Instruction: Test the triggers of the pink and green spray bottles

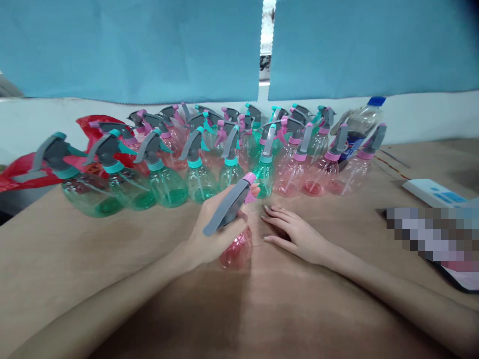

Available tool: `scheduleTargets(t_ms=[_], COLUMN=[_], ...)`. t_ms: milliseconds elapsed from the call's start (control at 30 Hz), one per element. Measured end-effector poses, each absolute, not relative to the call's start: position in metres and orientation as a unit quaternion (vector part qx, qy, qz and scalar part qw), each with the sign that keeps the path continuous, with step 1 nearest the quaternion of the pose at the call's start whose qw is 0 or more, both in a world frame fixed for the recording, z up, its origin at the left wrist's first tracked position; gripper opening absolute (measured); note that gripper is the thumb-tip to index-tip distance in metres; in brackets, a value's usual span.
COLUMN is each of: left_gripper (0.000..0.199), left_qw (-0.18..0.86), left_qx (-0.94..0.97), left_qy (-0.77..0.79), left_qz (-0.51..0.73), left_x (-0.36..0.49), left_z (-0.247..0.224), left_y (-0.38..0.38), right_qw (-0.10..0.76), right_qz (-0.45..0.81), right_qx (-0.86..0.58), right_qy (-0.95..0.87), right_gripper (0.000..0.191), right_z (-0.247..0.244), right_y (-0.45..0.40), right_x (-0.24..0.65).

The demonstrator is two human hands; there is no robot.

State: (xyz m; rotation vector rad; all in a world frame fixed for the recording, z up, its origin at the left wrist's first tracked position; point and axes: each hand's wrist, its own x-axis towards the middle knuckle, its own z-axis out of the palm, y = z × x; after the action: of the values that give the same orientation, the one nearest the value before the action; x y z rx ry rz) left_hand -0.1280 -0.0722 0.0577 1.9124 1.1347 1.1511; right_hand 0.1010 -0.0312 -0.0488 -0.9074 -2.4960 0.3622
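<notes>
My left hand is wrapped round the neck of a spray bottle with a clear pink body, a grey lever and a pink nozzle. The bottle is close to the tabletop; I cannot tell whether its base touches. To its right, my right hand rests on the wooden table, fingers stretched out and holding nothing. Beyond both hands stands a front row of green spray bottles with turquoise collars and pink spray bottles with pink collars. Several more bottles crowd behind them, partly hidden.
A red plastic bag lies behind the bottles at the left. At the back right stands a large clear bottle with a blue cap. A white device with a wire and a blurred flat object lie at the right.
</notes>
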Motion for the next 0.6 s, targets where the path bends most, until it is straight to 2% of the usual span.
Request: scheduleTargets(t_ms=[133,333,400,600], left_gripper=[0.022,0.046,0.048,0.022], left_qw=[0.288,0.315,0.319,0.319], left_qx=[0.727,0.721,0.714,0.697], left_qy=[0.443,0.448,0.456,0.478], left_qz=[0.438,0.424,0.425,0.429], left_x=[-0.129,-0.1294,-0.1289,-0.1274], left_z=[0.0548,0.0541,0.0549,0.0576], left_y=[-0.0717,-0.0722,-0.0728,-0.0736], right_qw=[0.233,0.225,0.22,0.218], right_qz=[0.135,0.135,0.132,0.13], right_qx=[-0.331,-0.333,-0.337,-0.336], right_qy=[-0.904,-0.906,-0.906,-0.907], right_gripper=[0.05,0.049,0.051,0.049], right_z=[-0.0479,-0.0455,-0.0449,-0.0448], right_y=[-0.0313,-0.0314,-0.0316,-0.031], right_x=[0.1007,0.1002,0.1,0.1])
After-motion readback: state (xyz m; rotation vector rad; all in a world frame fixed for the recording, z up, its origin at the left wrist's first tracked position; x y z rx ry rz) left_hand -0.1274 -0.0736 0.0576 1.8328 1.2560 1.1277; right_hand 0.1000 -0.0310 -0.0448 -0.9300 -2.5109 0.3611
